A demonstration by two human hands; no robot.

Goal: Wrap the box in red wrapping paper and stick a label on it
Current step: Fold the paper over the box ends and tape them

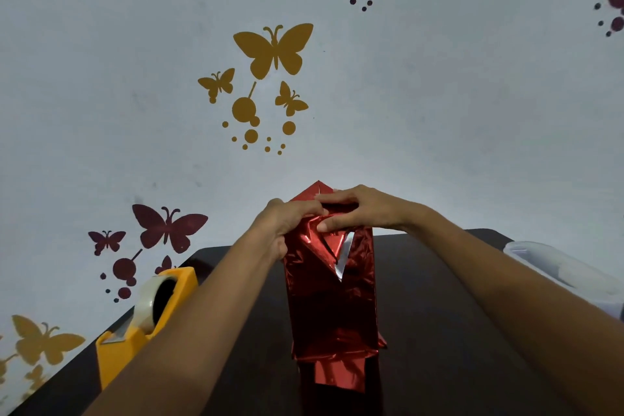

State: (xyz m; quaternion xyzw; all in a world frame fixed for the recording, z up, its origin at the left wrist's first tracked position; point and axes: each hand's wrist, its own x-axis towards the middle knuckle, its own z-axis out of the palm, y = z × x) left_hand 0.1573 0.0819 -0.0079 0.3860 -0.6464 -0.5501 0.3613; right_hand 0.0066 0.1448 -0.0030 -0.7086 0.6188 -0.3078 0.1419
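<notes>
The box [332, 307] stands on end in the middle of the dark table [439, 331], covered in red paper [305, 241]. Both hands meet at its top. The left hand [287, 221] grips the folded paper at the upper left edge. The right hand [359, 209] pinches the top flap, fingers over it and thumb on the front. A yellow tape dispenser [148, 324] sits to the left, and a white container [557, 267] to the right.

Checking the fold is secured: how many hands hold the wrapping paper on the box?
2: the left hand grips the red wrapping paper at its upper left side; the right hand pinches its folded top from the right.
</notes>
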